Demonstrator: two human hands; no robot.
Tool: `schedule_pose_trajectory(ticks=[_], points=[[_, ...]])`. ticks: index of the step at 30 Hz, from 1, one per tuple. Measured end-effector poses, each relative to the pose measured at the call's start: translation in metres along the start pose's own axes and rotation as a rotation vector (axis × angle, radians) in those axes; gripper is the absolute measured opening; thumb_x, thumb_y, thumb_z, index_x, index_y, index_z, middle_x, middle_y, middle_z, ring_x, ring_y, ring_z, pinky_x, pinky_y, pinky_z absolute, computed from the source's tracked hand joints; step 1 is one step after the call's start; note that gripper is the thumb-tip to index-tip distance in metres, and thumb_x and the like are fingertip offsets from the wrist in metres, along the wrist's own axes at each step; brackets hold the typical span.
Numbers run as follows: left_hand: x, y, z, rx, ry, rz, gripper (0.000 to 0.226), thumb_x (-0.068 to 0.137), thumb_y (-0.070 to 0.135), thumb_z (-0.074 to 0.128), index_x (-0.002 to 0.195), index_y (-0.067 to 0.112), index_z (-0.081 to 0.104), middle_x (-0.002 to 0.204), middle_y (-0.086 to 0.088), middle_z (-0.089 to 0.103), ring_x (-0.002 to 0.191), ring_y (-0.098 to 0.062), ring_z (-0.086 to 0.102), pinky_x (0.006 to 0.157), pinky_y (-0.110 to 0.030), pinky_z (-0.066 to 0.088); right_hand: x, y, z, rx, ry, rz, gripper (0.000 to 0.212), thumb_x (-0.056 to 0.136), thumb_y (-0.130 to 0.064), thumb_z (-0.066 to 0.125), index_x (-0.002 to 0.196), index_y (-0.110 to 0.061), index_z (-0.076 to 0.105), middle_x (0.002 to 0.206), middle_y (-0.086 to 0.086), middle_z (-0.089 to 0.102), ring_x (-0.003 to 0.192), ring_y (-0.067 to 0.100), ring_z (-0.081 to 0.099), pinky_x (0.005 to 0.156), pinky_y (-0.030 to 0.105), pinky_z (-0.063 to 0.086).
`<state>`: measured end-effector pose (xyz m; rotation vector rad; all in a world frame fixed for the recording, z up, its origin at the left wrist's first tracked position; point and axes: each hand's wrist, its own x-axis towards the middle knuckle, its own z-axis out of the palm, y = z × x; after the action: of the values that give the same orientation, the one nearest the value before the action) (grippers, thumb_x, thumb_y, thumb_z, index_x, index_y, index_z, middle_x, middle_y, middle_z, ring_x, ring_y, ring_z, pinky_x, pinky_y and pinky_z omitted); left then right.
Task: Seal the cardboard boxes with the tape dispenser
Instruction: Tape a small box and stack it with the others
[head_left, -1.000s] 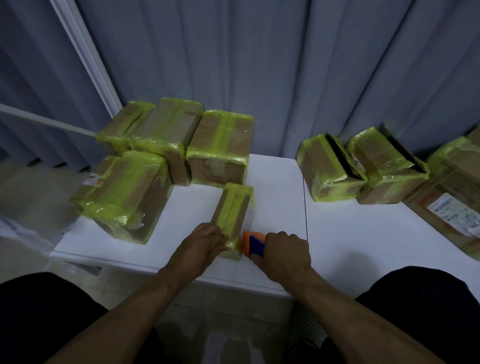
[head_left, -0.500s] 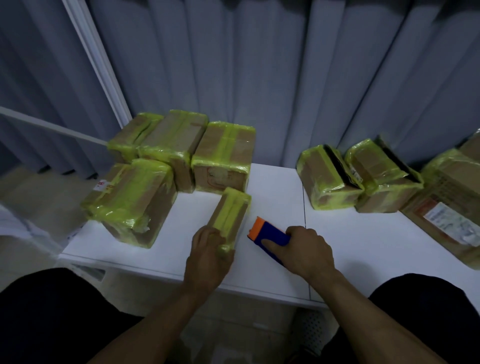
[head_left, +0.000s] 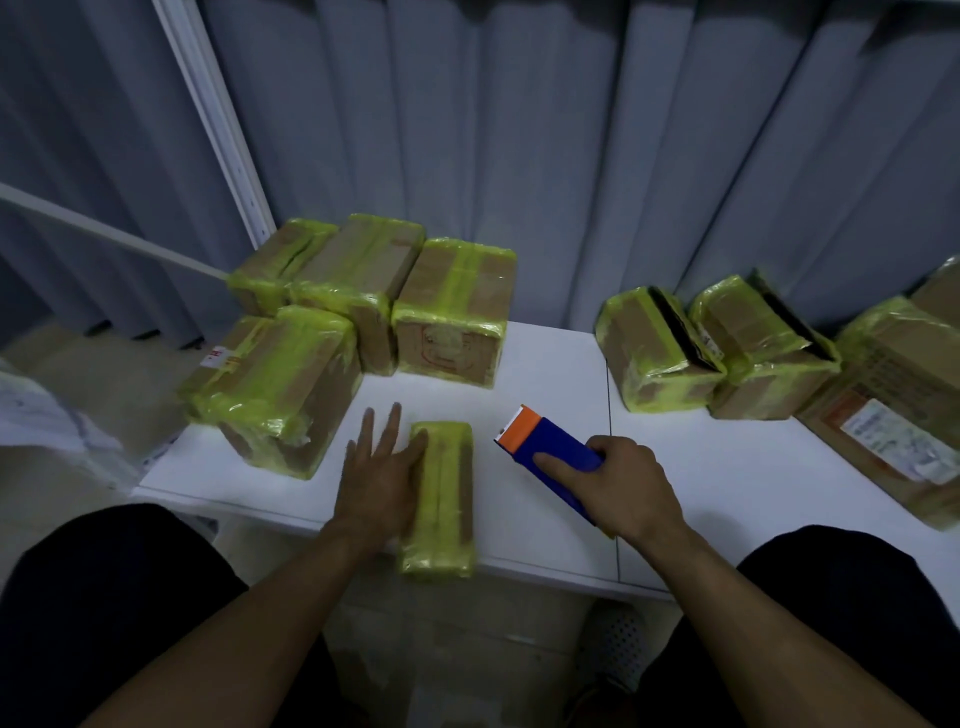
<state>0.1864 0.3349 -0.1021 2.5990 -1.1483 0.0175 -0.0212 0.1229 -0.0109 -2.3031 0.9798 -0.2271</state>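
Lower centre: a small box (head_left: 441, 499) fully wrapped in yellow tape lies on the white table (head_left: 701, 467). The flat left hand (head_left: 379, 467) rests against it. The right hand (head_left: 623, 488) grips the blue tape dispenser (head_left: 550, 447) just beside. The boxes (head_left: 639, 338) at right show dark gaps and are likely unsealed.

- Left hand (head_left: 382, 467), fingers straight, rests against small taped box (head_left: 441, 499) at white table (head_left: 727, 467) near edge.
- Right hand (head_left: 623, 483) grips blue tape dispenser (head_left: 550, 447), right of it.
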Motion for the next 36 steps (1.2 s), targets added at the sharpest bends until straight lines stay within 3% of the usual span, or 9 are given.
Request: schedule_pose_trajectory(ticks=[3, 7, 12, 15, 18, 22, 27, 32, 36], points=[[-0.005, 0.017, -0.005, -0.202, -0.013, -0.076, 0.070, 0.089, 0.050, 0.017, 0.148, 0.022, 0.044, 0.165, -0.005, 0.015, 0.153, -0.029, 0.003, 0.119, -0.056, 0.021, -0.001, 0.005, -0.001, 0.009, 0.012, 0.009, 0.054, 0.076, -0.078, 0.068, 0.078, -0.024, 0.064, 0.072, -0.010, 0.067, 0.065, 0.007, 0.067, 0.064, 0.029, 0.060], [-0.013, 0.041, -0.015, -0.301, -0.315, -0.212, 0.088, 0.077, 0.077, 0.049, 0.153, 0.038, 0.026, 0.165, 0.010, 0.003, 0.150, -0.027, 0.012, 0.116, -0.053, 0.028, -0.005, 0.009, -0.002, 0.022, 0.005, 0.011, 0.054, 0.076, -0.077, 0.068, 0.079, -0.023, 0.064, 0.073, -0.009, 0.068, 0.066, 0.007, 0.068, 0.065, 0.030, 0.060], [-0.015, 0.022, -0.007, -0.069, -0.664, 0.017, 0.129, 0.053, 0.080, 0.071, 0.154, 0.043, 0.000, 0.164, 0.004, -0.001, 0.150, -0.029, 0.019, 0.118, -0.050, 0.028, -0.011, 0.008, 0.000, 0.077, -0.026, -0.017, 0.050, 0.078, -0.073, 0.070, 0.083, -0.023, 0.064, 0.077, -0.010, 0.068, 0.070, 0.006, 0.068, 0.060, 0.021, 0.052], [-0.018, 0.022, 0.000, -0.204, -0.519, -0.018, 0.112, 0.062, 0.054, 0.084, 0.152, 0.035, 0.020, 0.155, 0.004, 0.031, 0.132, -0.020, 0.047, 0.106, -0.041, 0.046, -0.011, 0.006, 0.003, 0.110, -0.040, -0.036, 0.048, 0.080, -0.069, 0.071, 0.082, -0.021, 0.066, 0.076, -0.009, 0.069, 0.069, 0.006, 0.068, 0.060, 0.020, 0.053], [-0.013, 0.038, -0.004, -0.414, -0.318, -0.046, 0.078, 0.075, 0.040, 0.082, 0.143, 0.031, 0.044, 0.139, 0.013, 0.053, 0.119, -0.009, 0.054, 0.092, -0.021, 0.042, -0.008, 0.004, 0.001, 0.169, -0.045, -0.007, 0.049, 0.082, -0.064, 0.073, 0.075, -0.016, 0.067, 0.064, -0.007, 0.067, 0.057, 0.003, 0.066, 0.051, 0.014, 0.046], [-0.016, 0.055, 0.007, -0.570, -0.236, -0.018, 0.074, 0.092, 0.034, 0.069, 0.152, 0.039, 0.024, 0.155, 0.014, 0.032, 0.135, -0.011, 0.044, 0.102, -0.018, 0.036, -0.004, 0.007, -0.003, 0.221, -0.081, 0.042, 0.051, 0.084, -0.062, 0.073, 0.069, -0.013, 0.065, 0.054, -0.006, 0.064, 0.050, 0.002, 0.062, 0.048, 0.015, 0.043], [-0.016, 0.062, 0.015, -0.428, -0.273, 0.097, 0.081, 0.100, 0.031, 0.057, 0.150, 0.032, -0.007, 0.164, 0.004, -0.007, 0.147, -0.020, 0.028, 0.109, -0.023, 0.032, 0.000, 0.005, -0.015, 0.079, -0.143, 0.008, 0.050, 0.090, -0.064, 0.063, 0.088, -0.014, 0.060, 0.079, 0.000, 0.069, 0.069, 0.012, 0.068, 0.062, 0.026, 0.052], [-0.027, 0.067, -0.018, -0.549, -0.179, -0.089, 0.063, 0.094, 0.031, 0.067, 0.149, 0.032, 0.037, 0.158, 0.007, 0.031, 0.142, -0.016, 0.037, 0.113, -0.033, 0.033, -0.011, -0.005, -0.033, 0.080, -0.200, -0.001, 0.046, 0.096, -0.062, 0.056, 0.091, -0.016, 0.056, 0.085, 0.001, 0.066, 0.073, 0.015, 0.064, 0.063, 0.027, 0.044], [-0.036, 0.075, -0.070, -0.885, -0.052, -0.254, 0.022, 0.093, 0.031, 0.067, 0.115, 0.033, 0.068, 0.114, 0.020, 0.067, 0.103, -0.007, 0.067, 0.088, -0.026, 0.052, -0.033, 0.004, -0.032, 0.097, -0.181, -0.045, 0.046, 0.095, -0.058, 0.060, 0.087, -0.013, 0.058, 0.079, 0.004, 0.065, 0.071, 0.022, 0.062, 0.064, 0.031, 0.042]])
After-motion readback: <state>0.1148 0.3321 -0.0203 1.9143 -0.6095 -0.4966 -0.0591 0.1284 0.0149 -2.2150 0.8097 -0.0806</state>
